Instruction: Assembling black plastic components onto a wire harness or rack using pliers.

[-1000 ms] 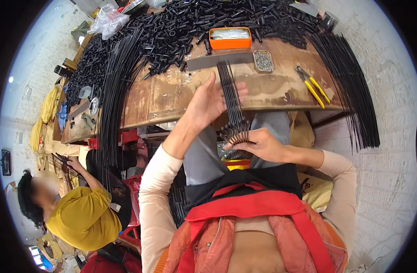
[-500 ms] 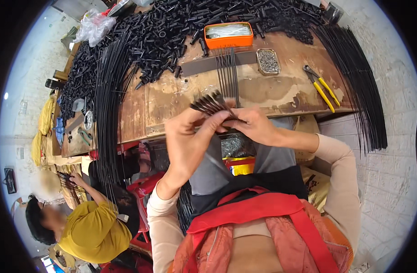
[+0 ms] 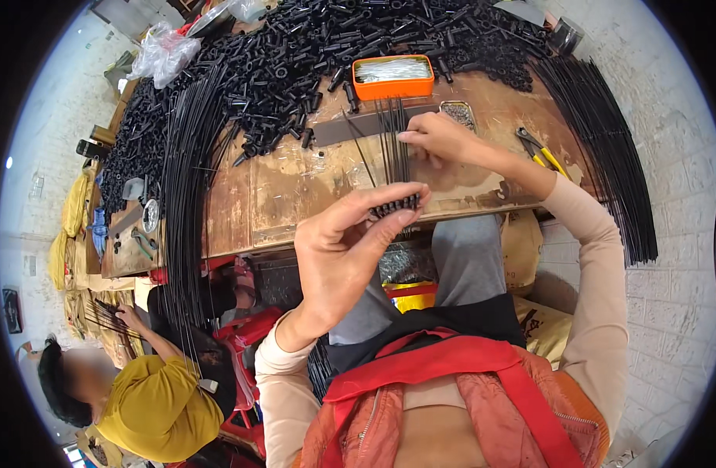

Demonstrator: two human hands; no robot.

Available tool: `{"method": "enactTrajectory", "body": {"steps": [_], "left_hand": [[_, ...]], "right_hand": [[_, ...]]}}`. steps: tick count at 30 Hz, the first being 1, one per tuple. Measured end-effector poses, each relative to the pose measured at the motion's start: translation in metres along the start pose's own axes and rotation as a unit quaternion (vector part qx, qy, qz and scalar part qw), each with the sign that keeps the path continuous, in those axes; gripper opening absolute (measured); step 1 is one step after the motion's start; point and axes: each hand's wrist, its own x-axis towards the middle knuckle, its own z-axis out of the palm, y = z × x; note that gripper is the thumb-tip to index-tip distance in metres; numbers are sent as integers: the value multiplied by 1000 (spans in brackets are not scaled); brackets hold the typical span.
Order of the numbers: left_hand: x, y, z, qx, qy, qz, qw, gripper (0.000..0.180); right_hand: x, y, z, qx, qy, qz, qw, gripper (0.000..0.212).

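Observation:
My left hand (image 3: 338,249) is closed around a bundle of thin black rods (image 3: 390,152), its thumb and fingers pinching them at the near end. Their dark, thicker ends show in a row between the fingertips, and the shafts extend away over the table. One rod leans off to the left of the others. Just right of the shafts, my right hand (image 3: 444,140) hovers with loosely bent fingers apart, and nothing shows in it. Beyond it sits a small tray of tiny metal parts (image 3: 457,114), partly hidden by the hand.
Black tubular parts (image 3: 295,62) are heaped across the back of the wooden table (image 3: 280,195). An orange box (image 3: 393,88) holds pale thin strips. Yellow-handled pliers (image 3: 541,152) lie at right. Long black rods hang over both sides. A person in yellow (image 3: 159,398) works at left.
My right hand has left the rod ends and moved up and away, beside the shafts. My left hand has turned, now showing the rod ends in a row.

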Motion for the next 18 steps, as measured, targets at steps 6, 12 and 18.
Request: {"method": "enactTrajectory", "body": {"steps": [6, 12, 18], "left_hand": [[-1, 4, -1, 0, 24, 2, 1000, 26], [1, 1, -4, -6, -7, -11, 1000, 24], [2, 0, 1, -34, -28, 16, 999, 30]], "right_hand": [[-2, -12, -5, 113, 11, -34, 993, 31], [-2, -22, -21, 34, 59, -13, 998, 31], [99, 2, -70, -307, 275, -303, 859, 20]]}}
